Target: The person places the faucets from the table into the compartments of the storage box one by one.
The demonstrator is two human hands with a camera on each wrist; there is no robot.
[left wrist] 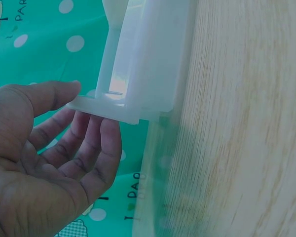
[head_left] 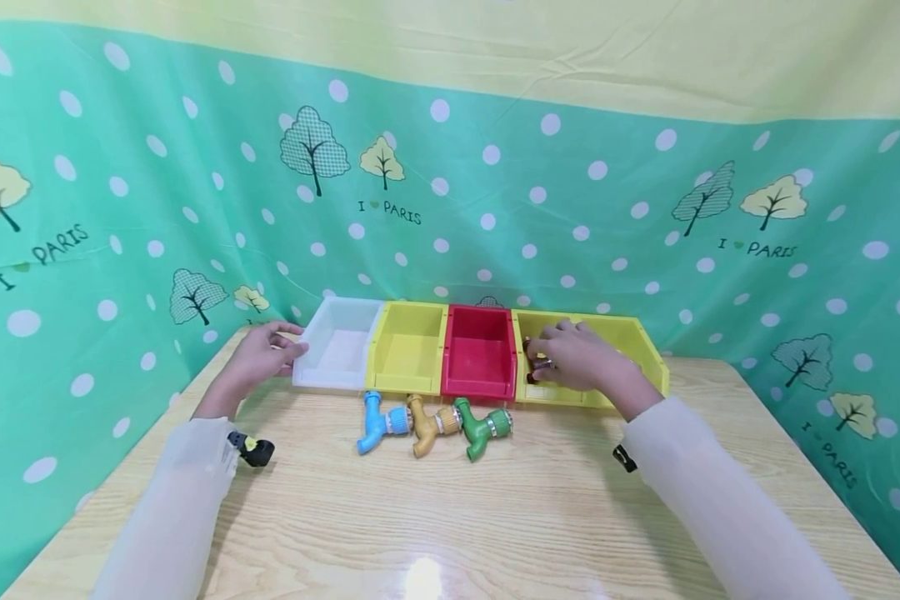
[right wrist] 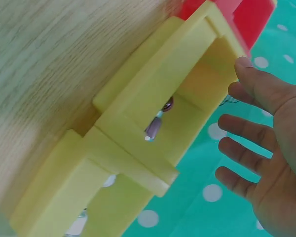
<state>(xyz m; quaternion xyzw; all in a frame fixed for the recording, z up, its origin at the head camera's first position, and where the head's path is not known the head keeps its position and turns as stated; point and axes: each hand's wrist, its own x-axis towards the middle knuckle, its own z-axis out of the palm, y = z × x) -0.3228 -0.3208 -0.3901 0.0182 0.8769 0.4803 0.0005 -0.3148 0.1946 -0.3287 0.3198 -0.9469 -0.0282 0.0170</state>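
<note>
My left hand (head_left: 262, 358) is at the outer side of the white bin (head_left: 306, 377), at the left end of a row. In the left wrist view its thumb lies over the rim (left wrist: 106, 107) and the curled fingers sit under it. My right hand (head_left: 577, 358) reaches over the yellow bin (head_left: 648, 354) at the right end. The right wrist view shows this hand (right wrist: 281, 143) with fingers spread beside the bin, holding nothing. A dark red faucet (head_left: 531, 379) lies in that bin, partly hidden by the hand in the head view.
A second yellow bin (head_left: 408, 387) and a red bin (head_left: 480, 387) stand between. Before them on the wooden table (head_left: 390, 525) lie a blue faucet (head_left: 375, 423), a brownish-yellow faucet (head_left: 423, 427) and a green faucet (head_left: 477, 429). A dotted green curtain (head_left: 480, 192) hangs behind.
</note>
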